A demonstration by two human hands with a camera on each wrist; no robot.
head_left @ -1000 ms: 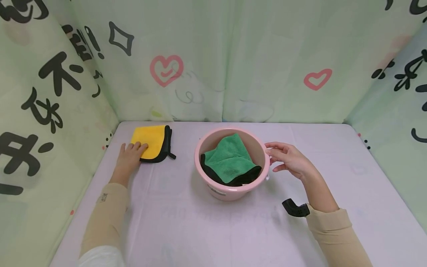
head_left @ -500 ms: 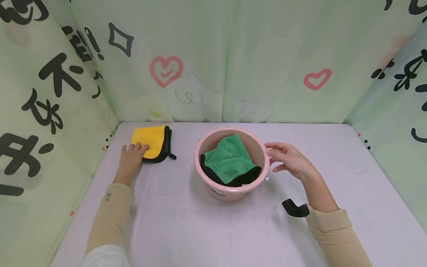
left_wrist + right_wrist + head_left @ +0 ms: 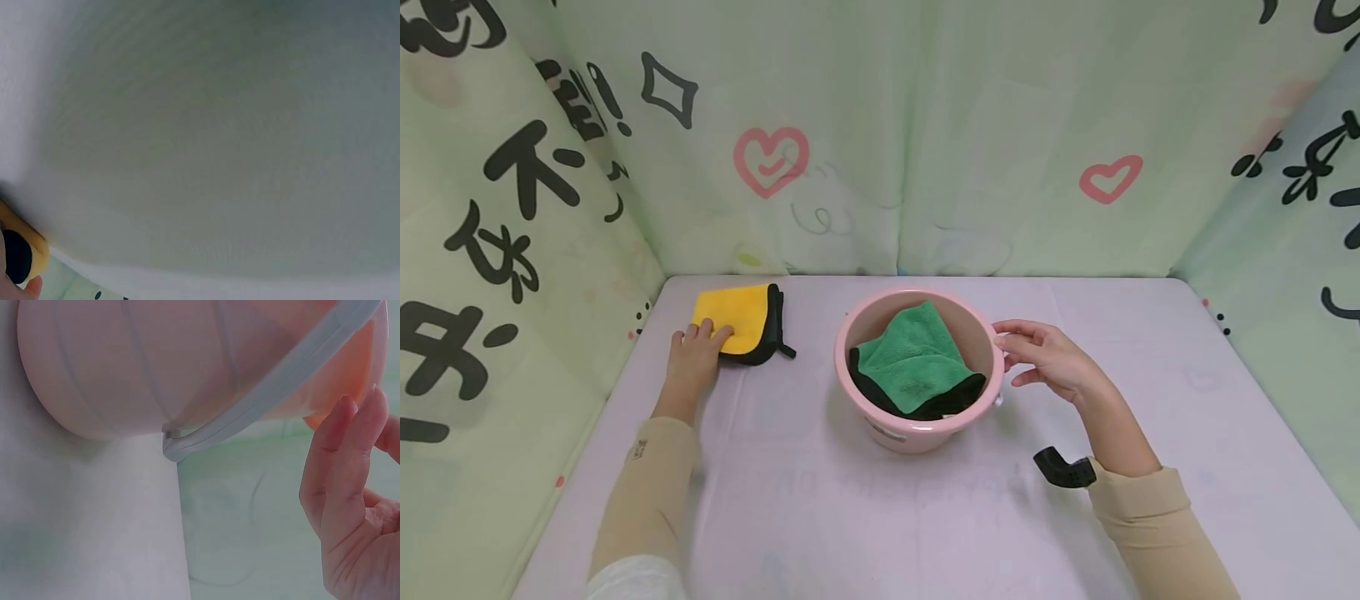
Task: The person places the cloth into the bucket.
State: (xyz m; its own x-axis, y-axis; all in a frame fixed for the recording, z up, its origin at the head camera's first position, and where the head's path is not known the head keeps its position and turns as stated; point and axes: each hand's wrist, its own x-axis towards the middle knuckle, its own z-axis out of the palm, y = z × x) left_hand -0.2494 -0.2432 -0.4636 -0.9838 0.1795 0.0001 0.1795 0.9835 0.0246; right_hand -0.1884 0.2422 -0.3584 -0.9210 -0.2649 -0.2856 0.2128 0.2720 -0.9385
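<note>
A folded yellow cloth (image 3: pixel 737 317) with black edging and a small loop lies at the back left of the table. My left hand (image 3: pixel 694 362) holds its near-left corner; some fingertips are hidden. In the left wrist view, a bit of the yellow cloth (image 3: pixel 39 253) shows beside the thumb at the lower left. A pink bucket (image 3: pixel 917 437) stands upright at the middle, with a green cloth (image 3: pixel 917 354) edged in black inside it. My right hand (image 3: pixel 1056 362) has its fingertips at the bucket's right rim, the lower finger apart from it.
A pale handle (image 3: pixel 250 415) hangs along the bucket's side in the right wrist view. The lilac-covered table (image 3: pixel 865 525) meets a green printed curtain (image 3: pixel 1000 150) at the back and sides. A black wrist mount (image 3: pixel 1063 468) juts from my right sleeve.
My left hand has shifted very slightly right along the yellow cloth's near edge, and its sleeve has moved right too. The right hand and the bucket look unmoved.
</note>
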